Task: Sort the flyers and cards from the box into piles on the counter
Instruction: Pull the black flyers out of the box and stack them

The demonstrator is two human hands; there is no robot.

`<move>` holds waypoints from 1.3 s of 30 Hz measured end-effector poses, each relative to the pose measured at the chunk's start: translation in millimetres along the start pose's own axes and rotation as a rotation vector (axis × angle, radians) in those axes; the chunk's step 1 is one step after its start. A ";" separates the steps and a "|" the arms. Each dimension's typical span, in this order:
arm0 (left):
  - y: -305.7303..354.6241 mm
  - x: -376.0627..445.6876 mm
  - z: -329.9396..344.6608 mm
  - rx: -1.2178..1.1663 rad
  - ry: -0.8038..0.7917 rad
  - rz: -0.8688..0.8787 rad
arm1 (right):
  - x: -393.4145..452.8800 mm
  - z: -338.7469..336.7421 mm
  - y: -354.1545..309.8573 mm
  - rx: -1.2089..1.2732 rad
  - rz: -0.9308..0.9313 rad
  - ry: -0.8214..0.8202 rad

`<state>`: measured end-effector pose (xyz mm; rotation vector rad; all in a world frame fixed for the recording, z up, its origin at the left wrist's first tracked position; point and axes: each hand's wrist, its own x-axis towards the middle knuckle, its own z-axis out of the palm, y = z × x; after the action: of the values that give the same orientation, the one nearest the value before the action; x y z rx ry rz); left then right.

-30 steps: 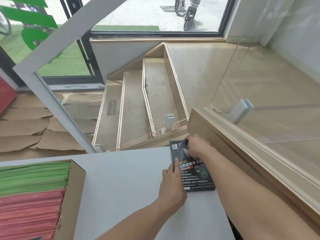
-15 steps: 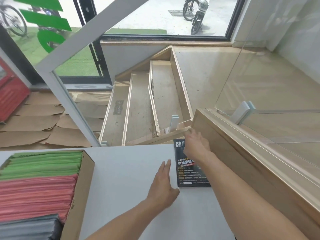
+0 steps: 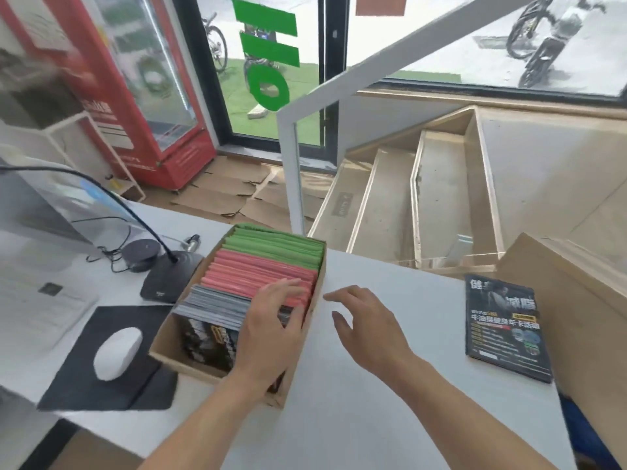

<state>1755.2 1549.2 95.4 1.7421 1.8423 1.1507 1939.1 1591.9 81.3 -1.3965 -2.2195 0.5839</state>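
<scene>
Your left hand lies inside the box, fingers spread and relaxed across the tops of the upright dark flyers and reaching onto the red cards; it grips nothing yet. Your right hand hovers over the bare counter just beside the box's right wall, fingers loosely extended, empty.

The box holds three upright bands: green cards at the far end, red in the middle, dark flyers nearest you. One dark pile already lies flat near the counter's right edge, well apart from the box.

Judgement: the step in hand is pulling the next batch of dark flyers. Curl the left fingers behind the dark band only, at the line where grey edges meet red, so no red card comes along. Bring the right hand to the box wall to steady it while you lift. How tightly the stock is packed cannot be read from this blurred view, so lift straight up and slowly. Set the batch squarely on the existing dark pile, and keep it clear of the counter's edge.
</scene>
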 end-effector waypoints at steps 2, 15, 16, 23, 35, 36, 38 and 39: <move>-26.1 -9.0 -27.4 0.125 0.026 -0.009 | -4.1 17.5 -25.4 -0.022 -0.133 -0.014; -103.4 -67.2 -49.1 0.537 -0.091 -0.024 | -25.6 81.2 -76.7 -0.450 -0.337 -0.007; -103.2 -67.4 -48.1 0.526 -0.075 -0.024 | -28.5 82.2 -76.8 -0.451 -0.328 -0.005; -105.5 -73.6 -41.9 0.446 0.036 0.018 | -37.8 86.6 -84.5 -0.387 -0.323 0.092; -108.1 -79.7 -56.8 0.354 0.105 0.036 | -39.5 87.8 -106.1 -0.374 -0.239 0.123; -107.6 -80.1 -58.2 0.353 0.106 0.039 | -38.8 88.2 -106.1 -0.389 -0.230 0.105; -104.6 -80.1 -61.4 0.326 0.114 0.042 | -36.9 86.6 -106.7 -0.366 -0.222 0.091; -101.8 -79.6 -63.8 0.298 0.129 0.038 | -36.3 84.7 -107.0 -0.313 -0.213 0.096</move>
<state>1655.8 1463.1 36.5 1.9064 2.1603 1.0689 1827.2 1506.7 68.3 -1.2753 -2.4141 0.0957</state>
